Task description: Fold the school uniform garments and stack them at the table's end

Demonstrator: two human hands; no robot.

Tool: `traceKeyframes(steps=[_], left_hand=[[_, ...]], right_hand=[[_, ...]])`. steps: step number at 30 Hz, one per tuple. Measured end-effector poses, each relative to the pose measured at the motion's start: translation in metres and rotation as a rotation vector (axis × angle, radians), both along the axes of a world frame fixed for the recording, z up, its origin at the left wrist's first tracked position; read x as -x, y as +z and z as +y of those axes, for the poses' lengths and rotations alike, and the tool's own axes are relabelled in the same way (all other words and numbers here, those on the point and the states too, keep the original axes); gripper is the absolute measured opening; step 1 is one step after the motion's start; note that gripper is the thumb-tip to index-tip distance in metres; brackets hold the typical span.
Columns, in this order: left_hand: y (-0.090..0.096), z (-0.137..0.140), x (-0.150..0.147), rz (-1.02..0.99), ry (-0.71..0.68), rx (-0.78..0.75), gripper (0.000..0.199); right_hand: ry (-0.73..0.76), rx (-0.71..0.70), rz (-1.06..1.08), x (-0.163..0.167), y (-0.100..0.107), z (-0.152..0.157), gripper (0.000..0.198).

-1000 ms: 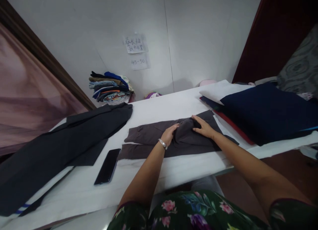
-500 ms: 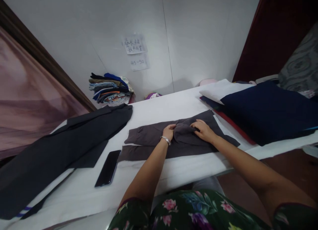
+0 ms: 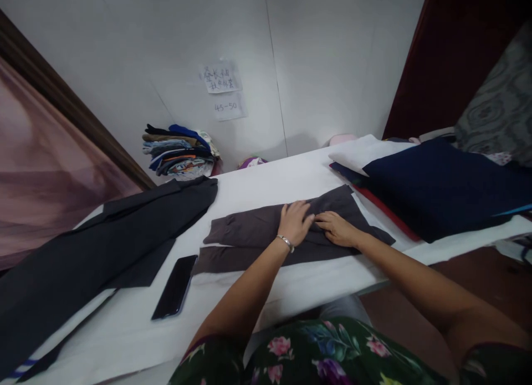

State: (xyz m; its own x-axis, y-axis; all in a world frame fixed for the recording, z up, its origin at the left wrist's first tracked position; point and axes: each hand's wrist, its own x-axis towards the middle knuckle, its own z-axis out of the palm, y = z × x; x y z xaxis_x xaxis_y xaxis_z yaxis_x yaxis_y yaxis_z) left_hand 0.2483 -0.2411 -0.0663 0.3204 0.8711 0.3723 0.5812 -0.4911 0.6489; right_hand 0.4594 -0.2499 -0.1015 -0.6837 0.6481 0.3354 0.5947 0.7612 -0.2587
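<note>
A dark grey-brown garment (image 3: 245, 224) lies across the white-covered table, with two long parts stretching to the left, sleeves or legs, I cannot tell which. My left hand (image 3: 294, 221) rests palm down on its middle, fingers spread. Close by on the right, my right hand (image 3: 334, 227) lies on the same cloth, its fingers stretched toward my left hand and slightly bent. The two hands nearly meet over creased fabric. Neither visibly grips it. Left of the garment is a black phone (image 3: 174, 288).
Dark garments (image 3: 103, 246) spread over the table's left side. A pile of folded clothes (image 3: 180, 152) stands at the back left. On the right lies a heap with a navy garment (image 3: 449, 185) on top. Handwritten paper signs (image 3: 224, 88) hang on the wall.
My left hand has let go of a bunched fold and now lies flat with spread fingers, further right. The fold is flattened. My right hand has lowered onto the cloth. The view has shifted slightly.
</note>
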Motion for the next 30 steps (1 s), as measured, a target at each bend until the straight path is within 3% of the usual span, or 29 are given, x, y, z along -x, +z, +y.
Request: traceKeyframes(steps=[4,7,10,16,21,30], left_hand=[[-0.023,-0.007,-0.001,0.316,-0.04,0.044,0.035],[-0.035,-0.004,0.002,0.354,-0.006,0.037,0.037],[-0.037,-0.002,0.004,0.372,-0.006,0.016,0.037],[-0.035,-0.009,0.004,0.376,0.043,0.018,0.037],[-0.035,-0.014,0.001,0.344,0.122,0.042,0.036],[-0.035,-0.014,0.0,0.317,0.106,0.037,0.035]], right_hand=[[-0.036,0.014,-0.035,-0.004,0.004,-0.003,0.045],[-0.146,-0.011,-0.036,-0.006,0.011,0.005,0.036],[-0.304,-0.043,-0.026,-0.01,0.012,0.026,0.042],[-0.607,0.186,-0.092,-0.022,-0.021,0.054,0.064],[-0.598,0.197,-0.071,-0.029,-0.037,0.051,0.069],[-0.676,0.263,-0.058,-0.03,-0.017,0.061,0.065]])
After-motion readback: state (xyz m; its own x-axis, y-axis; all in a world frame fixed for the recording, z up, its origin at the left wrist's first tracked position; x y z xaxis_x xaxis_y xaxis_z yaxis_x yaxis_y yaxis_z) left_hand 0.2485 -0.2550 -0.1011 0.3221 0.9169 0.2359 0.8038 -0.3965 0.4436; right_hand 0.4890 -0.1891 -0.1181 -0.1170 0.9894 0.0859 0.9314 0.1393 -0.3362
